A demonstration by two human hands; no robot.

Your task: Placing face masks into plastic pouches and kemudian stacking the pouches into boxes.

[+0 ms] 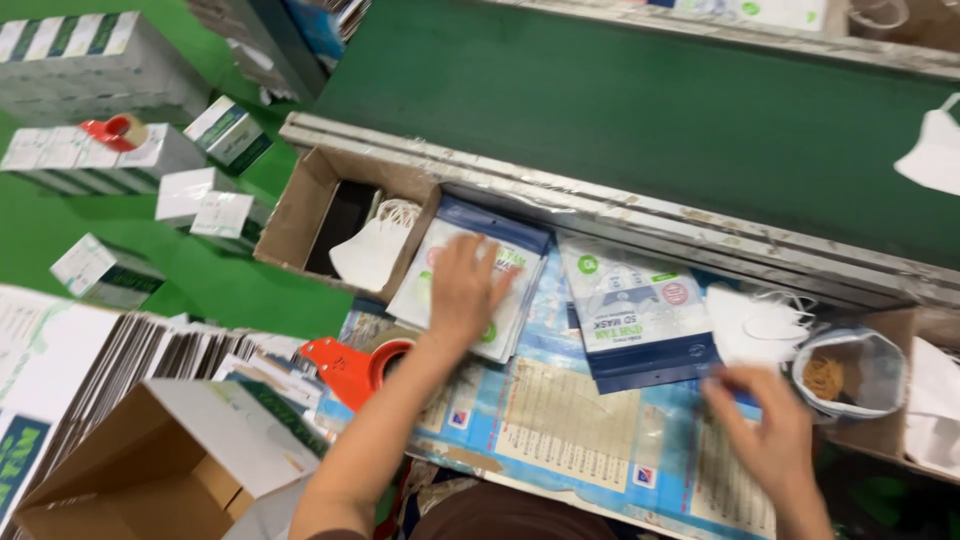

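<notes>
My left hand lies flat, fingers spread, on a stack of white and blue mask pouches on the work surface. My right hand is blurred at the lower right, near the edge of a second stack of blue and white pouches; whether it grips anything is unclear. White face masks lie just beyond my right hand. More white masks sit in an open cardboard box left of my left hand.
A green conveyor belt runs behind a metal rail, with a white mask on it. An orange tape dispenser sits by my left forearm. A bag of rubber bands stands right. Small cartons and an open carton lie left.
</notes>
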